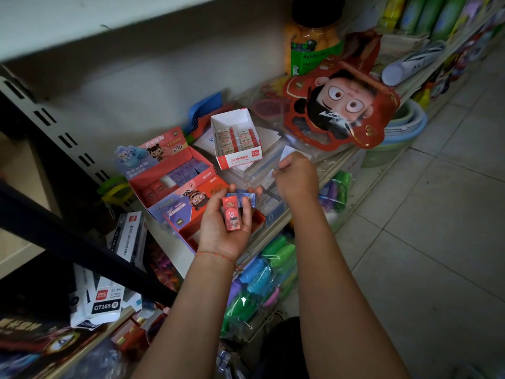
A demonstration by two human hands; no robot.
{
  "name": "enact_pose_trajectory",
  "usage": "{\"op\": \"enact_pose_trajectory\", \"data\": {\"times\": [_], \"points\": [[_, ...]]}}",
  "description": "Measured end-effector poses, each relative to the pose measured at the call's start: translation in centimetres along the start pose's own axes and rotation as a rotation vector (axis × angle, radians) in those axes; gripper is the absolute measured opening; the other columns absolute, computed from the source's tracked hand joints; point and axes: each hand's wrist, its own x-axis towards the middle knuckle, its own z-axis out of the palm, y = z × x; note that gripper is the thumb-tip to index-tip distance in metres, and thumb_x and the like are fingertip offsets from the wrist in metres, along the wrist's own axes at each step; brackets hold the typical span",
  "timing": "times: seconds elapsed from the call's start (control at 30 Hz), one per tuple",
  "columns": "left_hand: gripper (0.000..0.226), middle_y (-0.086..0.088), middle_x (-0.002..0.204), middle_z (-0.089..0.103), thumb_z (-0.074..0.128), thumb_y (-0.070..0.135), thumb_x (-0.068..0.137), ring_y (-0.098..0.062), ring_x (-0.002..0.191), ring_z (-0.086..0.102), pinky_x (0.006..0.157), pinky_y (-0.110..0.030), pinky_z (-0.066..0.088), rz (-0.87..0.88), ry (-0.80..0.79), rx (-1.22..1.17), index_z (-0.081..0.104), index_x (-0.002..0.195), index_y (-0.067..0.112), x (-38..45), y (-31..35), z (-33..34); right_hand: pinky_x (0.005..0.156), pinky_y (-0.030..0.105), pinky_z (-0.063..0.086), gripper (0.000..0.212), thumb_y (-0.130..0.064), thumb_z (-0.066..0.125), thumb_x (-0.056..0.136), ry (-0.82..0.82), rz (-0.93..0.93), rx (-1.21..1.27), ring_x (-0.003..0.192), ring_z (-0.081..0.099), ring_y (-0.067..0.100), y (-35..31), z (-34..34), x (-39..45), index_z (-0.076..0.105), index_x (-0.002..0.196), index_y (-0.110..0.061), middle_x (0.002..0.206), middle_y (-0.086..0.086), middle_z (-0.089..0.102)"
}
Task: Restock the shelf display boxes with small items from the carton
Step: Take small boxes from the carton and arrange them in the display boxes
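Note:
My left hand (pixel 218 228) lies palm up over the shelf, holding a small red eraser pack (pixel 232 216) and a blue one (pixel 246 198) behind it. Under that hand sits an orange cartoon display box (pixel 191 214), open. Behind it stands a red display box (pixel 169 176) with rows of purple and red packs. A white and red 2B eraser box (pixel 237 140) sits further back, partly filled. My right hand (pixel 296 176) hovers to the right with fingers curled; whether it pinches anything is unclear.
A big red cartoon-face pack (pixel 341 105) and a jar of orange balls (pixel 308 47) stand at the back right. Flat plastic-wrapped stationery packs (pixel 262 173) cover the shelf. Coloured bagged items (pixel 262 283) hang below the shelf edge. Tiled floor (pixel 423 242) lies to the right.

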Motion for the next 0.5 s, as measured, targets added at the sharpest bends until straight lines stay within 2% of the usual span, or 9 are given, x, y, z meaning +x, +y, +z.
{"op": "enact_pose_trajectory", "data": {"times": [0.07,0.13,0.2,0.3,0.4,0.5], "points": [[0.014,-0.023,0.128,0.06,0.057,0.022,0.094,-0.036,0.105,0.066,0.052,-0.02,0.056,0.003,0.001,0.004,0.063,0.087,0.012,0.06,-0.01,-0.08,0.071,0.025,0.042,0.005,-0.016,0.066,0.09,-0.007,-0.016,-0.016,0.096,0.064,0.024,0.07,0.16,-0.04,0.064,0.094,-0.018,0.103,0.004,0.069],[0.014,-0.024,0.131,0.059,0.057,0.023,0.094,-0.036,0.105,0.066,0.052,-0.02,0.057,0.003,-0.003,0.004,0.062,0.087,0.012,0.11,0.01,-0.18,0.071,0.025,0.043,0.016,-0.011,0.06,0.09,-0.002,-0.048,-0.072,0.099,0.064,0.026,-0.05,0.12,-0.15,0.07,0.099,-0.02,0.109,0.004,0.069],[0.013,-0.024,0.132,0.058,0.057,0.023,0.094,-0.036,0.104,0.066,0.052,-0.02,0.057,0.0,-0.003,0.002,0.062,0.087,0.012,0.18,0.01,-0.26,0.075,0.029,0.045,0.026,-0.01,0.058,0.091,-0.007,-0.07,-0.184,0.102,0.062,0.029,-0.08,-0.07,-0.28,0.071,0.111,-0.022,0.124,0.008,0.06],[0.013,-0.023,0.132,0.058,0.057,0.023,0.094,-0.036,0.098,0.069,0.053,-0.02,0.057,-0.002,-0.01,-0.006,0.063,0.088,0.012,0.27,0.05,-0.34,0.083,0.035,0.049,0.034,-0.012,0.054,0.093,-0.05,-0.032,-0.33,0.107,0.06,0.033,-0.2,-0.32,-0.39,0.065,0.124,-0.019,0.138,0.013,0.043],[0.013,-0.023,0.132,0.058,0.057,0.023,0.094,-0.036,0.097,0.07,0.054,-0.019,0.057,-0.001,-0.014,-0.01,0.062,0.089,0.012,0.23,0.04,-0.32,0.084,0.037,0.049,0.039,-0.014,0.051,0.092,-0.118,-0.025,-0.437,0.113,0.058,0.031,-0.39,-0.47,-0.49,0.06,0.129,-0.019,0.138,0.013,0.046],[0.014,-0.022,0.127,0.061,0.057,0.022,0.094,-0.035,0.096,0.07,0.055,-0.019,0.057,0.002,-0.016,-0.014,0.063,0.088,0.012,0.08,-0.01,-0.27,0.091,0.04,0.048,0.042,-0.019,0.053,0.094,-0.209,-0.043,-0.529,0.12,0.053,0.032,-0.65,-0.49,-0.95,0.052,0.135,-0.009,0.141,0.014,0.039]]}}
